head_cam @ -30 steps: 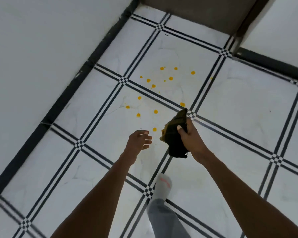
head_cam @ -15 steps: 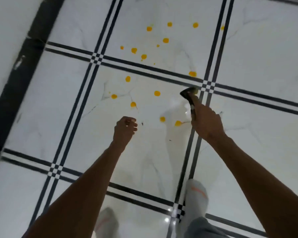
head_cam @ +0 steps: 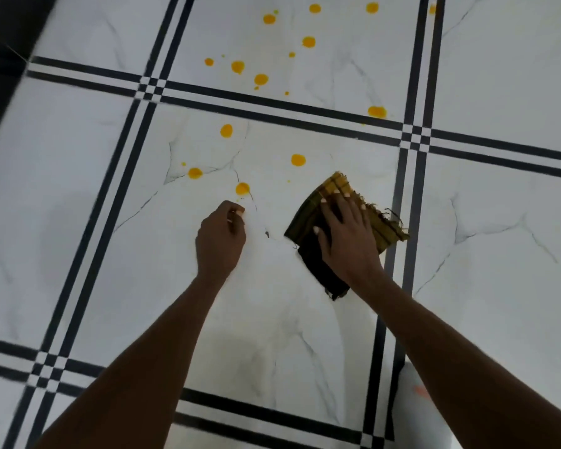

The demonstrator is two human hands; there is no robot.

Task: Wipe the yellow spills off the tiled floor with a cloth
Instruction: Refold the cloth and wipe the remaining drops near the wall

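Several yellow drops dot the white tiled floor (head_cam: 266,325). The nearest are a spill (head_cam: 242,188) just beyond my left hand and another spill (head_cam: 298,160) ahead of the cloth; more spills (head_cam: 261,79) lie on the tile farther out. A dark checked cloth (head_cam: 387,233) with a yellow-striped edge lies flat on the floor. My right hand (head_cam: 347,234) presses down on it with fingers spread. My left hand (head_cam: 219,241) rests on the floor to the cloth's left, fingers curled in, holding nothing.
Black double lines cross the floor between the tiles. A dark skirting (head_cam: 0,43) runs along the wall at the upper left. My foot in a white sock (head_cam: 413,392) stands at the lower right, behind my right forearm.
The view has dropped closer to the floor. My right hand has brought the cloth down and spread it flat, covering two drops that showed near it. My left hand now rests on the tile.
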